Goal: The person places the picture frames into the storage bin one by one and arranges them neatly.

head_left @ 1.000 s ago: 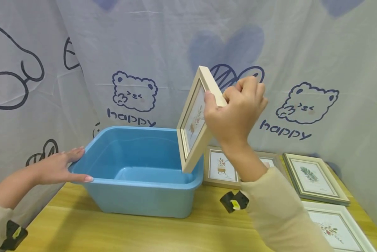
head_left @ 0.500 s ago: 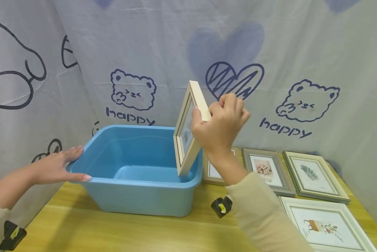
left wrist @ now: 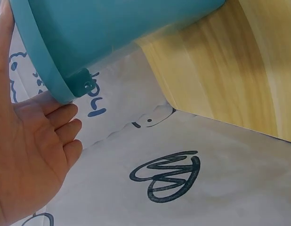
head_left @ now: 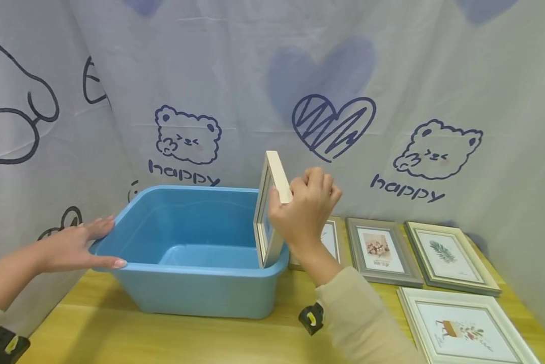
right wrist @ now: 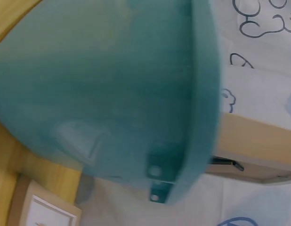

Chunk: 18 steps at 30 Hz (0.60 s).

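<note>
A blue plastic tub [head_left: 199, 292] stands on the wooden table. My left hand [head_left: 70, 248] grips its left end, with the thumb along the front rim; in the left wrist view, several fingers curl beneath the rim. My right hand [head_left: 303, 215] holds a cream picture frame [head_left: 278, 177] by its upper edge, thumb on the glass side. The frame stands steeply upright at the tub's right end, its lower part inside the rim. The right wrist view shows the frame's back [right wrist: 258, 143] beyond the tub's end wall [right wrist: 108, 80]; the right hand is out of that view.
On the right of the table [head_left: 172, 338] lie several framed pictures: a grey frame with flowers [head_left: 383, 251], a cream frame with a green leaf [head_left: 452, 257], a white frame [head_left: 470, 328] and one partly hidden behind my right hand. A printed curtain [head_left: 254, 81] hangs behind.
My right hand has brought the cream picture frame down and left, into the tub's right end, turning it more edge-on. My left hand stays on the rim.
</note>
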### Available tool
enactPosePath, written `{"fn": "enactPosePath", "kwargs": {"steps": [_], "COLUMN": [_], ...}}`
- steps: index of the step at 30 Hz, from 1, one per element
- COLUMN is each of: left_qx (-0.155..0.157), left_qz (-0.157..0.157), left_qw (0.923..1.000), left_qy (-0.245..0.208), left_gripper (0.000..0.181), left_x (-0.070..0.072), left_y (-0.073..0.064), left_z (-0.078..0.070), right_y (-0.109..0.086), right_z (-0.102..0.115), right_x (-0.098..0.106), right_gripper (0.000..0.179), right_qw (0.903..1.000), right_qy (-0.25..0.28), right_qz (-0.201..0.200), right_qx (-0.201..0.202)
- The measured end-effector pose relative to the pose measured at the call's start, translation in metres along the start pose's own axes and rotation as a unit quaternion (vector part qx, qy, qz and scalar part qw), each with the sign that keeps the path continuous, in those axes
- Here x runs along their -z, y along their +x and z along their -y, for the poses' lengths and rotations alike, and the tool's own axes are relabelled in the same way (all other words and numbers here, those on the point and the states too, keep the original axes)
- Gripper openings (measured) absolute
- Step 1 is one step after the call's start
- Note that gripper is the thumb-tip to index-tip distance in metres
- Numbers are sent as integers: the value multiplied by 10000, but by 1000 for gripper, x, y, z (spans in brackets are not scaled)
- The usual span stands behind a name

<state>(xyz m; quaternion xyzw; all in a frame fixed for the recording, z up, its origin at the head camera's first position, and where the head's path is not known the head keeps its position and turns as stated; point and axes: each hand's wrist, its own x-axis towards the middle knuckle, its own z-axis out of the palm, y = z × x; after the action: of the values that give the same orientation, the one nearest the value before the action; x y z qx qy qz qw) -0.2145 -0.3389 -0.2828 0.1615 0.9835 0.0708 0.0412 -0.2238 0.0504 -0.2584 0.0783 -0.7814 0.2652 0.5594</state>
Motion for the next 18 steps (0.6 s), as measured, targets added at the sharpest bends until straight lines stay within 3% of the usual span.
{"fn": "enactPosePath", "kwargs": {"steps": [7,18], "left_qx": [56,65], "left_qz": [8,7], "left_qw": [10000,9997], "left_qy": [4,-231], "left_gripper": [93,95], "left_x": [-3,-6], "left_y": [-2,-4], "left_z": [2,1], "right_y": [-20,-37], "right_z": [-3,-8], "right_x": [-9,-12], "right_gripper": [32,29], "right_qw": [9997,9992], "right_qy": [-148,-250], "right_qz": [135,316], "right_qx": [137,9]}}
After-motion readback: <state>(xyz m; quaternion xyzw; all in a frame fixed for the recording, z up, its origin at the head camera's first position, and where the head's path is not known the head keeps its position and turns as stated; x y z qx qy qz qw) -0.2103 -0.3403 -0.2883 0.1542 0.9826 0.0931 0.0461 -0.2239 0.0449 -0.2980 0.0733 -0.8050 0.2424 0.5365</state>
